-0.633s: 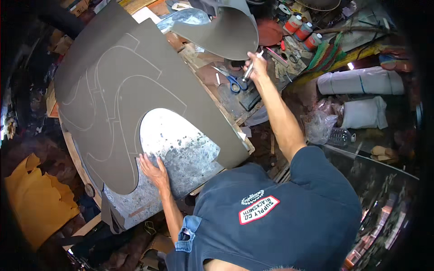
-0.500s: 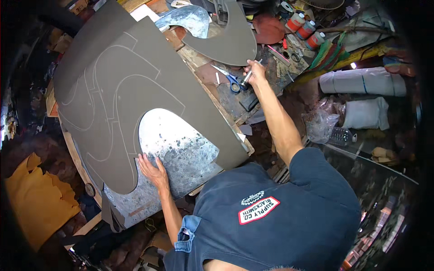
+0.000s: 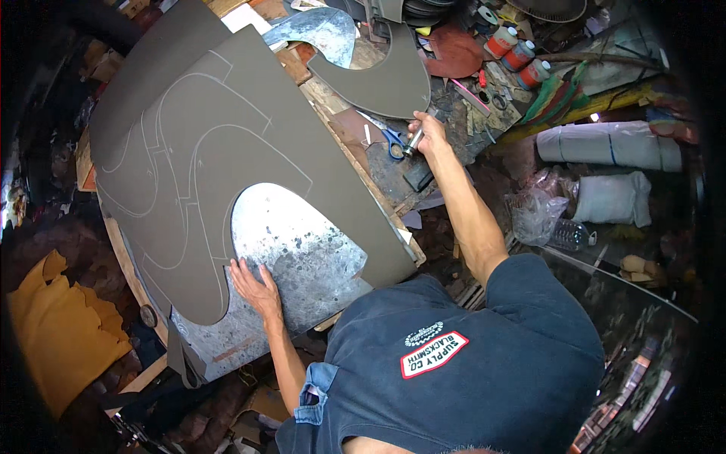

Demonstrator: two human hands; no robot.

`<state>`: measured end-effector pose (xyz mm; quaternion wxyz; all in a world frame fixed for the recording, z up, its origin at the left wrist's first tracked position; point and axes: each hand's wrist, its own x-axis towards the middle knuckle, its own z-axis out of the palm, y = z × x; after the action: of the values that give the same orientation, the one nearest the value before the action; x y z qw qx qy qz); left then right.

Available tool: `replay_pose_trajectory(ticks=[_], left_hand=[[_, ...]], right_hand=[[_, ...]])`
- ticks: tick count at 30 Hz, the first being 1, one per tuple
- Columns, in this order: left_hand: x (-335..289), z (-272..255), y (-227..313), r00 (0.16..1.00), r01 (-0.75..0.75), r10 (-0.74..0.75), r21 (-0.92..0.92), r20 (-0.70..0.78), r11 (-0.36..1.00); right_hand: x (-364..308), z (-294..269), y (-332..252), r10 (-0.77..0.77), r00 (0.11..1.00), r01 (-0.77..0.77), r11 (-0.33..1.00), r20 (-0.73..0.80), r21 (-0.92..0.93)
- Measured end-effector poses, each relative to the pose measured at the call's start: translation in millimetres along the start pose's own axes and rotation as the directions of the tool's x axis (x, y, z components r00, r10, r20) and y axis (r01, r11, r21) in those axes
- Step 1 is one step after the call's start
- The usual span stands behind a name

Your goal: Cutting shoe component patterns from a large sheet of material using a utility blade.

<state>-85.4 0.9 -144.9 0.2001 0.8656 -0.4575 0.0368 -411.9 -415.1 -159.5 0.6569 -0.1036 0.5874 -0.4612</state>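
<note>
My left hand point(image 3: 257, 289) lies flat with its fingers spread, at the edge where a large grey-brown sheet point(image 3: 249, 159) meets a white-and-grey speckled board point(image 3: 302, 253). Curved pattern outlines are drawn in pale line on the sheet, and a rounded piece has been cut away from it, baring the board. Out to the right, my right hand point(image 3: 429, 135) is closed around a short silver-handled tool point(image 3: 413, 142) with a dark end, its exact kind unclear. Blue-handled scissors point(image 3: 394, 142) lie just left of that hand. Above it rests a curved cut grey-brown piece point(image 3: 386, 85).
Several bottles with red labels point(image 3: 518, 55) stand at the back right beside a red-brown leather piece point(image 3: 454, 53). A black block point(image 3: 419, 177) sits near the bench edge. Wrapped white rolls point(image 3: 609, 144) lie to the right. A mustard hide point(image 3: 68, 333) hangs at lower left.
The view has shifted slightly. My right hand, still gripping the silver-handled tool, has turned a little at the scissors. My left hand stays in place on the board.
</note>
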Motion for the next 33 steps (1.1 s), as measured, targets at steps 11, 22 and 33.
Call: replay_pose_trajectory(ticks=[11, 22, 33], left_hand=[[4.0, 0.2, 0.6, 0.999, 0.053, -0.053, -0.009, -0.012, 0.999], [1.2, -4.2, -4.3, 0.995, 0.074, -0.080, -0.096, -0.066, 0.993], [-7.7, -82.9, -150.5, 0.911, 0.295, -0.300, -0.060, -0.281, 0.954]], right_hand=[[13.4, 2.7, 9.5, 0.008, 0.996, -0.003, 0.998, 0.091, -0.060], [-57.2, -20.1, 25.7, -0.028, 0.971, 0.035, 0.999, 0.238, -0.024], [-222.1, 23.0, 72.0, 0.068, 0.875, 0.162, 0.892, 0.480, -0.422]])
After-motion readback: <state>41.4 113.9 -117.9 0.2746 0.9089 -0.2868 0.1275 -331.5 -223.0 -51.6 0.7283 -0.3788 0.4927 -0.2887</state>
